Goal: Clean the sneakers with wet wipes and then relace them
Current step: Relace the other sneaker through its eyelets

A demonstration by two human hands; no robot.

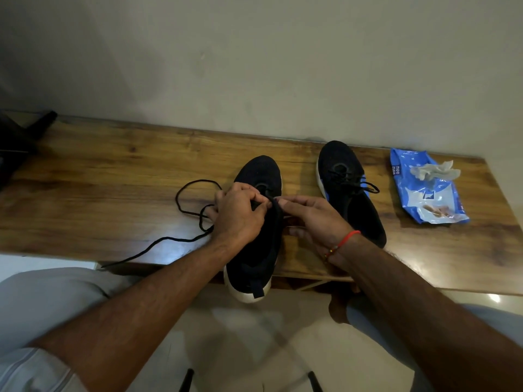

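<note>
A black sneaker with a white sole [254, 258] lies on the wooden table [113, 176], its heel hanging over the near edge. My left hand [237, 216] sits over its eyelet area and pinches the black lace [192, 213], which loops out to the left and trails off the table edge. My right hand [311, 219] holds the sneaker's right side, with its thumb and fingers pinching at the lace by the tongue. A second black sneaker [348, 190], laced, rests to the right.
A blue wet-wipes pack [427, 193] lies at the right end of the table with a crumpled used wipe [433, 169] on top. A dark object [19, 140] stands at the far left. The wall is close behind; my knees are below the table edge.
</note>
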